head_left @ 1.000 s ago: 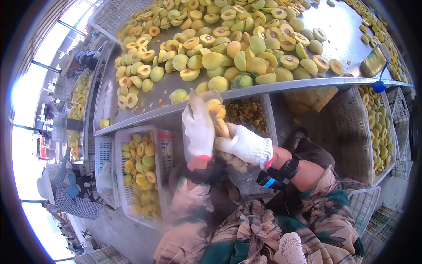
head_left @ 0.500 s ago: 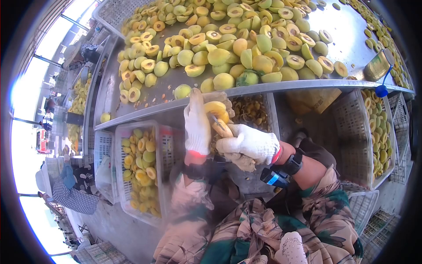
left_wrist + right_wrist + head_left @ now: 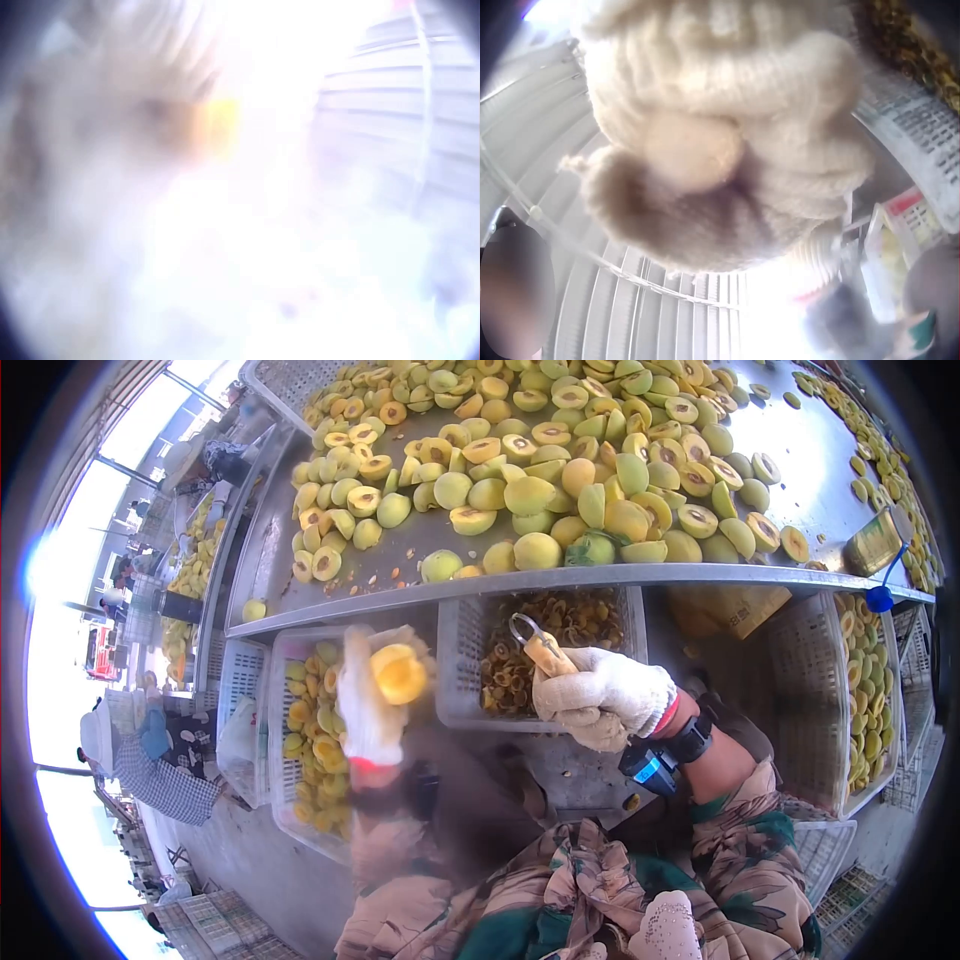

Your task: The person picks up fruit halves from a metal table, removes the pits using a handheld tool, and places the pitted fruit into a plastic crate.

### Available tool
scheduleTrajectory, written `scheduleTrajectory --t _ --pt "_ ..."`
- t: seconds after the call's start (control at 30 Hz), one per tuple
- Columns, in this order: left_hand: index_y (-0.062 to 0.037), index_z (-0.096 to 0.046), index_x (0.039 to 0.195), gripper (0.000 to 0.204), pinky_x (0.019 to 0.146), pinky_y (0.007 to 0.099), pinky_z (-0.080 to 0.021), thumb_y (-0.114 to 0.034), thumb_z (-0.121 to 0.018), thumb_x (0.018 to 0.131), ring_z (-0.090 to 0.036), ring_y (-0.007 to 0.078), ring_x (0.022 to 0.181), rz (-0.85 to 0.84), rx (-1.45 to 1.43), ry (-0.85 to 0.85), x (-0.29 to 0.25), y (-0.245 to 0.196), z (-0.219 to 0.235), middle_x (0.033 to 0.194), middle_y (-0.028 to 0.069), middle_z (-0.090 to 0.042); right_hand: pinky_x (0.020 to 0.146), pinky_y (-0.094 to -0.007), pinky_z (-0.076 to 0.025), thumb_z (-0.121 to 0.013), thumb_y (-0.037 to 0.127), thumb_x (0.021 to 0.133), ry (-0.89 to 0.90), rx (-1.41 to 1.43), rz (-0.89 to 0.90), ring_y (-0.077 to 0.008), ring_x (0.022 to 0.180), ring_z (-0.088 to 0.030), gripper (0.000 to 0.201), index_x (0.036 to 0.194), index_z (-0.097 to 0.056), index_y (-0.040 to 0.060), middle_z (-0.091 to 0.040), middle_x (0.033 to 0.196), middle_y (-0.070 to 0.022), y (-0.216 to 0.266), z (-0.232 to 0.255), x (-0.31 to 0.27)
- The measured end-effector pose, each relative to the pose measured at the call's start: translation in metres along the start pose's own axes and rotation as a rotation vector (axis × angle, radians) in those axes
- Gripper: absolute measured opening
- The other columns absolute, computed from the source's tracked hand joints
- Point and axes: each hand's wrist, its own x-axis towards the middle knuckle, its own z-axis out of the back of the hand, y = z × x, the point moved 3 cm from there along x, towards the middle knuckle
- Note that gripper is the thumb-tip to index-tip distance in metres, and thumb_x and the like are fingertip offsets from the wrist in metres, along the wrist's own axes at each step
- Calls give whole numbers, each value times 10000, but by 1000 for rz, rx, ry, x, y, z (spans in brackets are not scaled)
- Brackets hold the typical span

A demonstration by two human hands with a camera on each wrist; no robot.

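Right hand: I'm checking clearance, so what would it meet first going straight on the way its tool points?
Probably the table's front edge, tool first; depth is unclear, so it might pass above or below.

I am seeing the left hand point(image 3: 367, 708) and its fruit point(image 3: 398, 674) only blurred, while the right hand point(image 3: 602, 696) is covering part of the tool point(image 3: 548, 655).
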Motion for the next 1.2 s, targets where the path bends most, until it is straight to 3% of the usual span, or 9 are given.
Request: scheduleTrajectory --t 0.1,0.2,0.27,0.4,0.57,0.7,0.83,1.03,1.2 --pt "-18 -620 1223 472 943 362 -466 -406 -525 971 -644 265 1027 -390 1123 -504 -4 -45 56 1122 149 -670 363 -217 -325 -671 207 892 -83 -68 18 -61 418 -433 187 883 -541 72 -484 597 26 4 -5 -3" --pt "-57 -632 1216 418 935 379 -473 -347 -610 915 -641 305 1044 -652 1250 -356 14 -63 27 1179 163 -649 381 -218 -331 -668 211 894 -112 -133 12 -67 434 -429 186 893 -540 76 -489 623 24 3 -11 2" --pt "-74 -640 1200 407 932 377 -479 -299 -660 862 -637 315 1060 -639 1251 -78 42 -65 -18 1187 162 -643 484 -208 -411 -688 248 883 -115 -145 -2 -58 556 -512 227 999 -583 83 -566 756 35 4 -5 4" --pt "-82 -663 1143 385 892 369 -499 -273 -699 811 -653 294 990 -486 1555 344 124 -38 -65 1142 141 -652 349 -219 -293 -652 221 915 -176 -35 70 -63 400 -382 189 872 -548 70 -445 577 26 12 -4 -4" --pt "-81 -642 1236 432 733 293 -520 -143 -694 811 -623 194 1051 27 1286 359 175 -54 -62 1196 86 -652 356 -217 -295 -676 253 909 -167 -36 94 -67 402 -377 231 887 -552 59 -447 576 20 17 3 -15" --pt "-51 -558 1322 586 792 333 -529 -164 -735 775 -617 224 1119 -209 1297 583 177 -50 -57 1237 134 -647 359 -217 -301 -678 255 908 -184 -49 93 -69 407 -390 231 886 -551 63 -455 581 20 20 6 -18" --pt "-18 -540 1313 668 770 334 -532 -261 -777 737 -662 229 1004 -229 1691 470 171 -46 -77 1193 150 -655 359 -220 -315 -678 251 906 -210 -76 158 -75 410 -411 225 879 -549 68 -466 584 18 20 5 -11" --pt "24 -485 1341 535 805 343 -561 -194 -629 874 -668 247 997 46 545 557 154 -45 -61 1204 176 -626 438 -221 -385 -669 257 899 -225 -148 159 -66 506 -474 215 936 -547 84 -518 667 18 20 4 -2" --pt "6 -382 1418 513 880 404 -554 -167 -530 958 -593 281 1170 78 -272 915 66 -18 -89 1320 183 -554 448 -228 -416 -637 257 908 -312 -247 308 -74 510 -506 253 1047 -537 71 -559 709 1 17 -4 16"
